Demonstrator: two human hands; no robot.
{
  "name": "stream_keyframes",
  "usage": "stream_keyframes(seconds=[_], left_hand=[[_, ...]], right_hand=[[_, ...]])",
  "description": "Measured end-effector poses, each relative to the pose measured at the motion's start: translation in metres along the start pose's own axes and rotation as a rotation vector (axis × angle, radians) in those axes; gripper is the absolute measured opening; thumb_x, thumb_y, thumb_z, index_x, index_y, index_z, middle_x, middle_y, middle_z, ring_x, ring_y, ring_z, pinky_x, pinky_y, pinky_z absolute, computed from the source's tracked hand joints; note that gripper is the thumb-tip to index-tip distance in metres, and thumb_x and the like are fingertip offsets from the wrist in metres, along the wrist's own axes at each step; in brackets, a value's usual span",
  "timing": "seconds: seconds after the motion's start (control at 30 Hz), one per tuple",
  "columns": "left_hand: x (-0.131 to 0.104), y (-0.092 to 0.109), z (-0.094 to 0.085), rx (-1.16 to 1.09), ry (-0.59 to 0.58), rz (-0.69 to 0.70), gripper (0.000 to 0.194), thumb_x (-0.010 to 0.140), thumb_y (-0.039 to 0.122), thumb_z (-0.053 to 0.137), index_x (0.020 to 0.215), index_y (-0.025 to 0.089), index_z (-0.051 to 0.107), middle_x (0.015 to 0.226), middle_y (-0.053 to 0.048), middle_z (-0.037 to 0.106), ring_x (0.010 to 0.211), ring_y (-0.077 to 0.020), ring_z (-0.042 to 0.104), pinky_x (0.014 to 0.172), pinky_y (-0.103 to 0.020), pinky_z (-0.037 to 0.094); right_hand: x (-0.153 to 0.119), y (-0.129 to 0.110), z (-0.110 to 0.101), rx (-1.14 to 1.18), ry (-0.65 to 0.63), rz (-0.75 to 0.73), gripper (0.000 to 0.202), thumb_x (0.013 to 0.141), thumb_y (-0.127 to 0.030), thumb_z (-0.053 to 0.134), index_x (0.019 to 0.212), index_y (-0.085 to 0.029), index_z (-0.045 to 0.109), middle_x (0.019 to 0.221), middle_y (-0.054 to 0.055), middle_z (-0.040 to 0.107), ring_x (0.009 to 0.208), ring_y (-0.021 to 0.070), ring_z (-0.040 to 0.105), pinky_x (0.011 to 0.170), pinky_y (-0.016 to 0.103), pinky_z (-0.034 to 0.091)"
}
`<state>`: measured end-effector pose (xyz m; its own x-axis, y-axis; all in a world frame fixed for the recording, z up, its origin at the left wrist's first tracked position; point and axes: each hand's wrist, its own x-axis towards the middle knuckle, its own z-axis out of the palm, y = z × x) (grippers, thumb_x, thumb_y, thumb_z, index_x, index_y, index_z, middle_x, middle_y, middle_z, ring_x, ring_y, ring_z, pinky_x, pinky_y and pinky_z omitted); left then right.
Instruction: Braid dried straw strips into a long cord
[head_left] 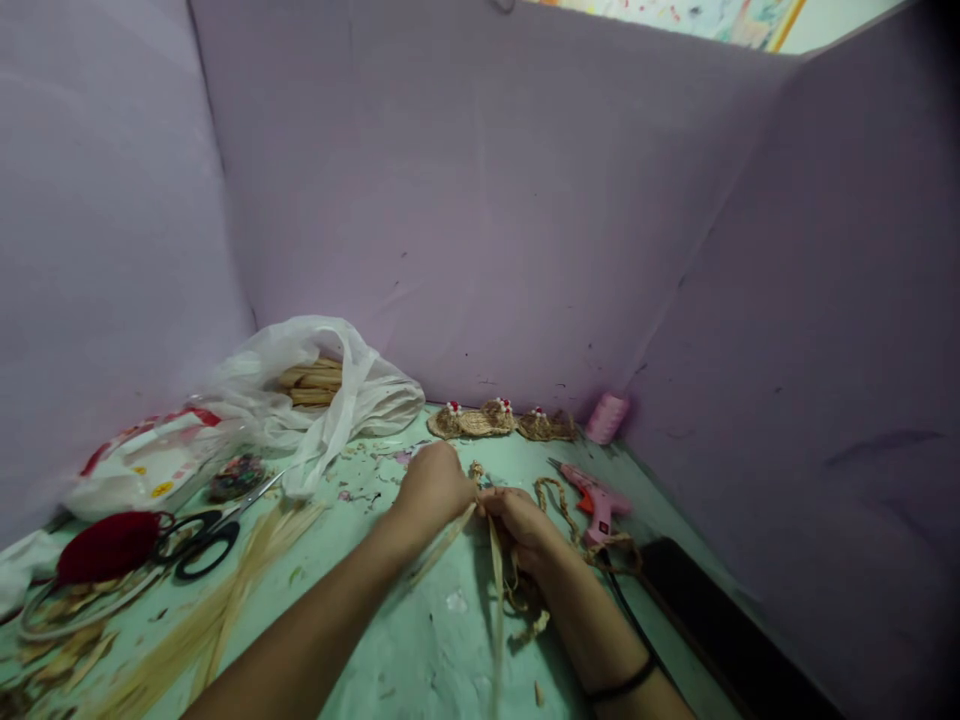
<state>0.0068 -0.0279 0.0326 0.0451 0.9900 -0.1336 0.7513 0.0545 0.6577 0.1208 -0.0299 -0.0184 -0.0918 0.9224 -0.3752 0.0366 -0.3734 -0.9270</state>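
Near the middle of the green table [420, 640], my left hand [437, 485] and my right hand [521, 520] meet at the end of a braided straw cord [477, 470]. Both hands are closed on pale straw strips. One loose strip [496, 590] hangs down from between them toward the front, and another slants down to the left under my left forearm. Part of the braid [534, 628] curls out below my right hand. The fingertips of my left hand are mostly hidden behind its back.
Behind the hands lie small woven slippers [486, 420] and a pink thread spool [607, 417]. A pink glue gun [596, 500] and a dark long box [727, 630] are right. Left are scissors [214, 535], red yarn [112, 548], straw [217, 610] and a plastic bag [360, 390]. Purple walls surround the table.
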Motion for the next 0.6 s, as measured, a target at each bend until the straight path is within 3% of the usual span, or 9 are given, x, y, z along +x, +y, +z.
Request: stream_keyframes(seconds=[0.07, 0.13, 0.27, 0.4, 0.6], left_hand=[[0.013, -0.008, 0.001, -0.216, -0.156, -0.160, 0.013, 0.063, 0.013, 0.048, 0.056, 0.011, 0.059, 0.039, -0.002, 0.049, 0.036, -0.0101, 0.043, 0.042, -0.021, 0.033], [0.023, -0.016, 0.008, -0.438, -0.336, -0.278, 0.014, 0.063, 0.009, 0.047, 0.055, 0.009, 0.058, 0.035, 0.000, 0.044, 0.032, -0.0069, 0.038, 0.037, -0.018, 0.029], [0.031, -0.024, 0.021, -0.651, -0.540, -0.332, 0.015, 0.066, 0.008, 0.048, 0.054, 0.007, 0.056, 0.042, -0.002, 0.050, 0.035, -0.0041, 0.041, 0.036, -0.014, 0.029], [0.035, -0.024, 0.021, -0.551, -0.542, -0.343, 0.018, 0.067, 0.010, 0.049, 0.051, 0.008, 0.056, 0.036, 0.002, 0.041, 0.031, -0.0024, 0.034, 0.034, -0.014, 0.024], [0.033, -0.020, 0.020, -0.324, -0.436, -0.334, 0.014, 0.055, 0.009, 0.052, 0.041, 0.011, 0.050, 0.029, 0.002, 0.036, 0.027, -0.0045, 0.028, 0.031, -0.017, 0.015]], right_hand=[[-0.001, -0.003, -0.001, 0.035, -0.034, 0.052, 0.006, 0.051, -0.015, 0.041, 0.045, -0.016, 0.041, 0.034, -0.006, 0.032, 0.030, 0.0053, 0.026, 0.035, 0.019, 0.019], [-0.001, -0.005, -0.002, 0.076, -0.060, 0.073, 0.005, 0.051, -0.014, 0.042, 0.046, -0.016, 0.042, 0.035, -0.004, 0.038, 0.031, 0.0058, 0.031, 0.035, 0.018, 0.021], [0.003, -0.003, -0.007, 0.012, -0.081, 0.025, 0.004, 0.053, -0.013, 0.046, 0.049, -0.015, 0.047, 0.037, -0.004, 0.044, 0.033, 0.0056, 0.033, 0.035, 0.019, 0.018], [0.008, 0.002, -0.013, -0.158, -0.060, -0.100, 0.007, 0.058, -0.014, 0.051, 0.051, -0.014, 0.048, 0.037, -0.007, 0.039, 0.033, 0.0034, 0.025, 0.036, 0.019, 0.016], [0.014, 0.007, -0.016, -0.612, 0.021, -0.378, 0.006, 0.063, -0.013, 0.050, 0.060, -0.013, 0.056, 0.054, 0.000, 0.058, 0.051, 0.0089, 0.047, 0.048, 0.019, 0.031]])
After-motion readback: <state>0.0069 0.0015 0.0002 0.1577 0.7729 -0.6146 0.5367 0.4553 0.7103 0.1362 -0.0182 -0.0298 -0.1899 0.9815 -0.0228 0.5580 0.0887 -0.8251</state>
